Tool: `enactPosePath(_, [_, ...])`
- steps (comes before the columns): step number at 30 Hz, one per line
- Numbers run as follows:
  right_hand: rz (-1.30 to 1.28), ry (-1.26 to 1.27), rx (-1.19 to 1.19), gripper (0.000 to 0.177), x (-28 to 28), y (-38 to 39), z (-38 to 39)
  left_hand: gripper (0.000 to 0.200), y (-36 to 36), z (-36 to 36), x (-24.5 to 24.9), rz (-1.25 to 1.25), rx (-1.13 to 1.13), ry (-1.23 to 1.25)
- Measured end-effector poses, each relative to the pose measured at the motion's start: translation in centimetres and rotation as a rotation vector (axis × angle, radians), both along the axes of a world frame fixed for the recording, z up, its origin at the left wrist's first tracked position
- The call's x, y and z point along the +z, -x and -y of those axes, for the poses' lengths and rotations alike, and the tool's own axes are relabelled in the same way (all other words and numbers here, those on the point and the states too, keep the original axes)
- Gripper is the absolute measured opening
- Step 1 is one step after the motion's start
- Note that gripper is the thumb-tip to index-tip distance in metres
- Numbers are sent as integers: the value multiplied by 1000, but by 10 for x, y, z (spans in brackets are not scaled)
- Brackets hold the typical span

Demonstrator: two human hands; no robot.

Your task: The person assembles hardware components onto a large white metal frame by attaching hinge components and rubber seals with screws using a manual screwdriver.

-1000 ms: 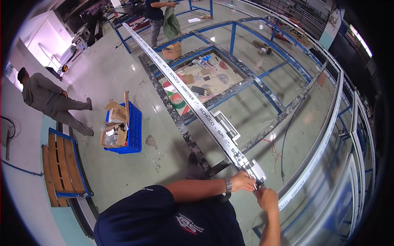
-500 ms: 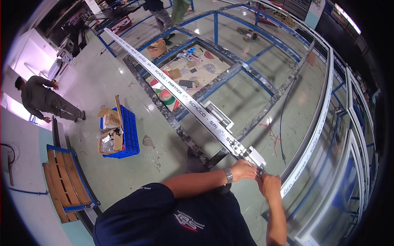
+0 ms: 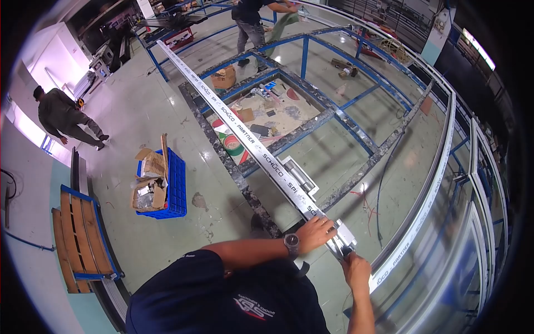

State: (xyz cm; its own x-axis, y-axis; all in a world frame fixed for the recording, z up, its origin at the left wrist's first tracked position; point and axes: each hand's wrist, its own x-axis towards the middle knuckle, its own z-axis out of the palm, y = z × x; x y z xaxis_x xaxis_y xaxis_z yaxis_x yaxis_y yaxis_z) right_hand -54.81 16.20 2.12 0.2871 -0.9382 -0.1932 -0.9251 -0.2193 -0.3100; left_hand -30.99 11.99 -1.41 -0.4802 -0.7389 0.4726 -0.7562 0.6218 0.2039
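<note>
- My left hand (image 3: 316,232) lay over the bar (image 3: 245,133), my right hand (image 3: 356,270) curled at its near end; grips unclear.
- It ran away leftward, over the frame's (image 3: 387,147) near edge.

- Blue crate (image 3: 177,183): on floor (image 3: 167,239), holding opened cardboard boxes (image 3: 153,165).
- Slatted wooden panel (image 3: 82,222): beside left wall (image 3: 33,161).
- Pillar (image 3: 438,33): far right, white above green.
- Person (image 3: 58,114): far left.

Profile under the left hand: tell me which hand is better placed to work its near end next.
Right, I'd judge: the right hand is at the near end of the profile, while the left hand lies over it farther up.
</note>
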Motion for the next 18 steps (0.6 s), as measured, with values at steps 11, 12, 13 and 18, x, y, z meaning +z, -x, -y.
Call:
enactPosePath(11, [95, 99, -87, 11, -4, -7, -8, 10, -12, 22, -3, 68, -281, 131])
enactPosePath(12, [99, 88, -96, 11, -3, -7, -9, 11, -13, 24, -4, 68, -297, 125])
enactPosePath(13, [104, 76, -106, 12, -3, -6, -11, 12, -14, 26, -2, 68, -314, 117])
enactPosePath(18, [261, 91, -145, 15, -7, 5, -21, 19, -19, 38, -7, -33, -464, -95])
